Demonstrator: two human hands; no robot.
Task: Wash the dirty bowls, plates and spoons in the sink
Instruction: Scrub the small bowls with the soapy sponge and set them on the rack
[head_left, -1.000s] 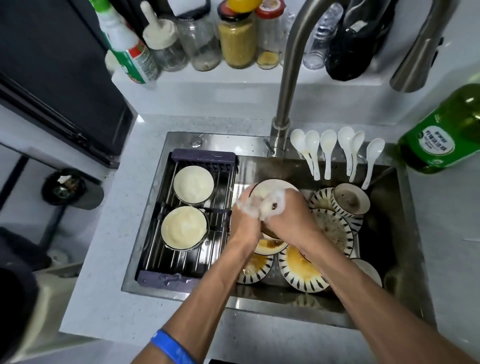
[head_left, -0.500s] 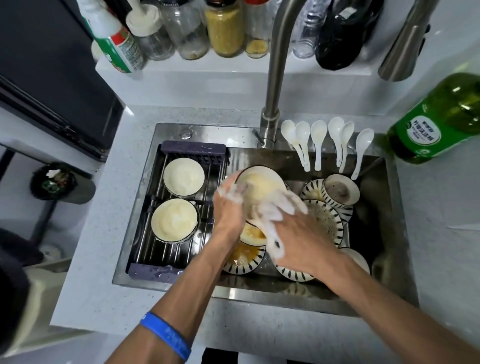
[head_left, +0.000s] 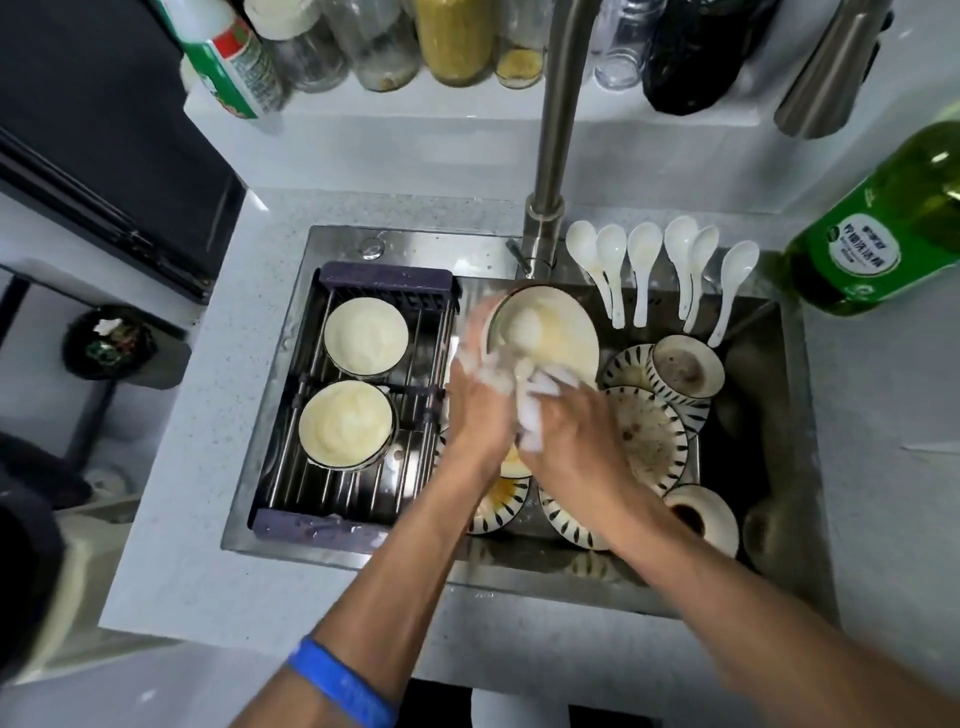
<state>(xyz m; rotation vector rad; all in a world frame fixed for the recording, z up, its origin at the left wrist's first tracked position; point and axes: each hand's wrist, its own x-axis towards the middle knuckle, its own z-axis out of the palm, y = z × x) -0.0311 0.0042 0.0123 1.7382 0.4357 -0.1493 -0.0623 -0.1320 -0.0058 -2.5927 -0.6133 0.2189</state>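
Both hands work over the sink (head_left: 291, 415): left hand (head_left: 480, 410) grips the rim of a tilted soapy bowl (head_left: 545, 332), right hand (head_left: 566, 441) clutches a foamy cloth (head_left: 535, 405) against it. Dirty striped plates (head_left: 654, 436) lie beneath; six white spoons (head_left: 644, 265) line the rim behind.

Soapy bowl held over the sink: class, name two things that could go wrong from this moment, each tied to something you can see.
1. The bowl is tilted and lathered, held by the left hand while the right hand scrubs with a foamy cloth; it could slip and chip the dirty plates stacked beneath.
2. The white spoons lean on the sink's back edge beside the bowl; a knock might tip them into the dirty basin.
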